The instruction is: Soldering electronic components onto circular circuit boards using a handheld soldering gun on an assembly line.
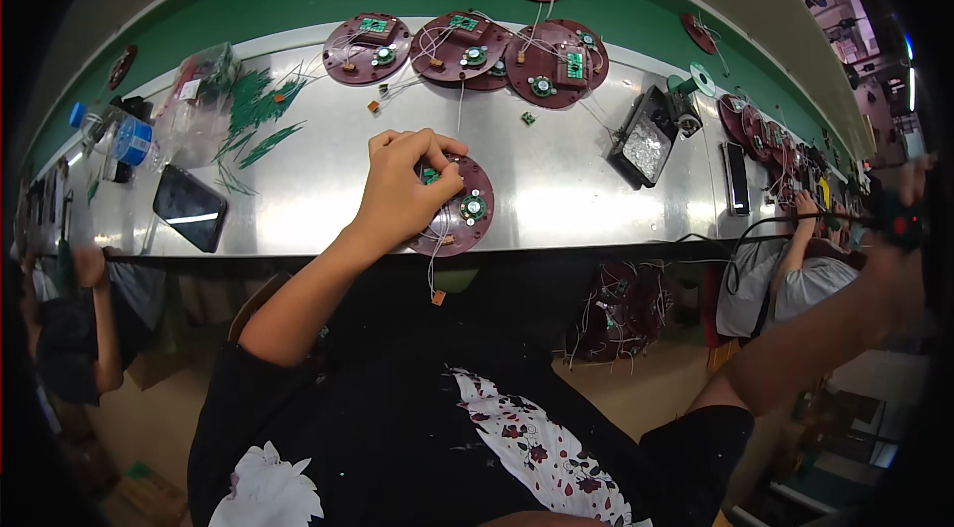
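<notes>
My left hand (409, 179) rests over a round maroon plate (467, 234) at the table's front edge. Its thumb and forefinger are pinched together beside a small green circuit board (429, 175) on that plate; what lies between the fingertips is hidden. A round green-rimmed part (473, 206) sits uncovered near the plate's middle. Thin white wires hang over the edge to an orange connector (438, 299). Far out at the right rim, my right hand (914, 184) is blurred and stretched away from the plate. Against it is a black device (899, 224) with a red light and a black cable.
Several wired maroon plates (366, 48) line the table's back. Green strips (260, 110), a plastic bottle (132, 142) and a phone (189, 208) lie left. A black tray (641, 138), a wire spool (693, 80) and another phone (735, 178) stand right. Other people work at both sides.
</notes>
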Action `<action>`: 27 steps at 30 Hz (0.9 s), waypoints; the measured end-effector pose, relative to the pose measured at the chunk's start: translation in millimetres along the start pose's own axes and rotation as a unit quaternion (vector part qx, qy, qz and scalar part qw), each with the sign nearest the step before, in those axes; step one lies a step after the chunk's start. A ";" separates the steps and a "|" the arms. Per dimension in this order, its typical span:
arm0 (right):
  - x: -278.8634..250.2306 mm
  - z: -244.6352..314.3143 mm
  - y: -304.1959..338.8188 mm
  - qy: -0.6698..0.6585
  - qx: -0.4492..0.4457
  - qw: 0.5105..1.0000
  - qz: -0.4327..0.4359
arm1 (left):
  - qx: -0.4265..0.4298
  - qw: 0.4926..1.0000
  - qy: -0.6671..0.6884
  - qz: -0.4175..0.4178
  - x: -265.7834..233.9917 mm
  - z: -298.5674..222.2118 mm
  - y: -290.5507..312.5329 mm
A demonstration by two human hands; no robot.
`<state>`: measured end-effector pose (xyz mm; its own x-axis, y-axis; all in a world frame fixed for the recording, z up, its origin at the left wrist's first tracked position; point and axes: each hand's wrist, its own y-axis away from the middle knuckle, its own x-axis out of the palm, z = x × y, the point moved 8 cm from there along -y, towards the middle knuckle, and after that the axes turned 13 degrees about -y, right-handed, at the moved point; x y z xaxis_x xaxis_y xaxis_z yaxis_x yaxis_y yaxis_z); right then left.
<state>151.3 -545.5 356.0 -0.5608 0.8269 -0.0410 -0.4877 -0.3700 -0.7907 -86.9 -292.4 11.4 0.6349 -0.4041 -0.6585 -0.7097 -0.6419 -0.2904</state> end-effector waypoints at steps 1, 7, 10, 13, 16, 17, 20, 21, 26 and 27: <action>-2.4 -5.3 6.6 -0.014 -0.005 1.000 -0.017 | -0.004 1.000 -0.001 -0.004 -0.1 2.7 1.6; -9.2 -123.8 188.9 -0.306 0.149 0.936 -0.087 | 0.000 1.000 0.004 -0.006 1.9 0.8 -1.3; 27.0 -138.0 246.2 -0.240 0.163 0.956 -0.052 | -0.001 1.000 0.004 -0.003 1.5 -1.0 -2.8; 45.5 -152.2 283.6 -0.246 0.209 0.943 -0.083 | -0.003 1.000 0.007 0.002 3.7 -0.4 -2.5; 50.2 -158.8 301.6 -0.258 0.238 0.932 -0.084 | -0.010 1.000 0.006 -0.013 2.7 0.0 -2.6; 50.6 -161.7 305.5 -0.264 0.252 0.928 -0.082 | -0.011 1.000 0.004 -0.012 3.4 -0.2 -2.9; 48.2 -167.1 311.9 -0.251 0.263 0.928 -0.081 | -0.021 1.000 0.010 -0.014 3.7 1.1 -3.0; 47.8 -168.9 314.5 -0.244 0.269 0.928 -0.079 | -0.022 1.000 0.008 -0.012 4.1 1.6 -2.8; 44.1 -179.0 323.6 -0.257 0.286 0.920 -0.076 | -0.020 1.000 0.001 -0.015 4.4 1.7 -3.0; 44.3 -180.0 325.2 -0.256 0.290 0.919 -0.077 | -0.019 1.000 0.001 -0.016 4.4 1.3 -3.0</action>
<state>88.2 -553.0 -12.9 -0.6243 0.6361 0.4534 -0.7788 -0.5517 -0.2984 -82.4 -291.4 8.5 0.6577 -0.3835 -0.6484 -0.6768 -0.6788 -0.2850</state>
